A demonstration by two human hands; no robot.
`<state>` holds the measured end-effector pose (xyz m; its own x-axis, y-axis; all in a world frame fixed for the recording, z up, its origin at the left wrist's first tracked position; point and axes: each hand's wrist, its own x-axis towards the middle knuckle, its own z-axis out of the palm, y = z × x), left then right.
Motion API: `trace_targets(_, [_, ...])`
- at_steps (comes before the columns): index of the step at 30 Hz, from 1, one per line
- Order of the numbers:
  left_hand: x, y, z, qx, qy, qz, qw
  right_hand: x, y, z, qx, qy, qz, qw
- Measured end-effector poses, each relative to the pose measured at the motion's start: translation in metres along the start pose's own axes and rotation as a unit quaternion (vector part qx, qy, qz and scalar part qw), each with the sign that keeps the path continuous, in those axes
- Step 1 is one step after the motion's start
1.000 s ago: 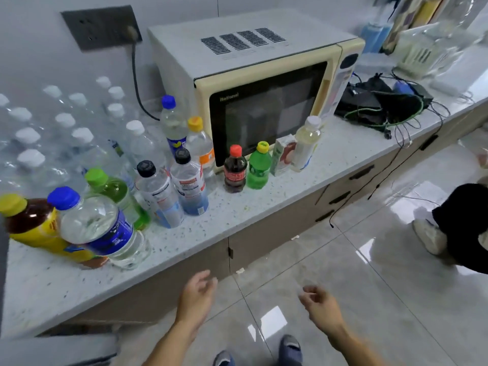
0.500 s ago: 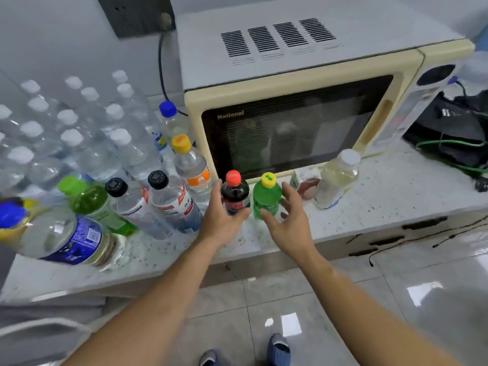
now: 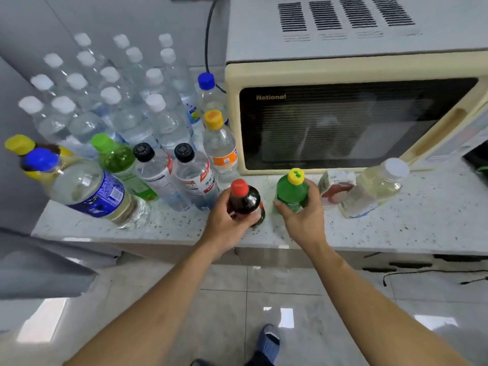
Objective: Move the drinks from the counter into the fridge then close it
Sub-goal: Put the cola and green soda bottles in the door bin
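Gripping a red-capped cola bottle [image 3: 247, 200] in the left hand [image 3: 227, 225] and a yellow-capped green soda bottle [image 3: 291, 191] in the right hand [image 3: 303, 220], the person holds both at the speckled counter [image 3: 396, 228] just before the cream microwave [image 3: 343, 109], beside crowded water bottles [image 3: 126, 112].

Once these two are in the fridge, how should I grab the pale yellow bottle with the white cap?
Take the pale yellow bottle round its middle, coming from the front counter edge. It stands upright, the carton crowds its left, and the microwave sits behind, so the front and right sides look clearest.
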<state>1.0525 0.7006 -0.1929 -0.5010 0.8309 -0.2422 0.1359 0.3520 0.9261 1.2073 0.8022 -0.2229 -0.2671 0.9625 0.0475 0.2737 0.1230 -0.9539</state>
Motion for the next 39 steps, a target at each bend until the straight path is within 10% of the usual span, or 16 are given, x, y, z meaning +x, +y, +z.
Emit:
trace_targets(24, [-0.373, -0.171, -0.318, -0.402, 0.208, -0.085, 0.888, -0.377, -0.134, 0.258, 0.139, -0.266, 0.029, 0.953])
trace_targets(39, [-0.431, -0.201, -0.53, -0.36, 0.358, -0.049, 0.86, -0.46, -0.234, 0.439, 0.144, -0.377, -0.072, 0.912])
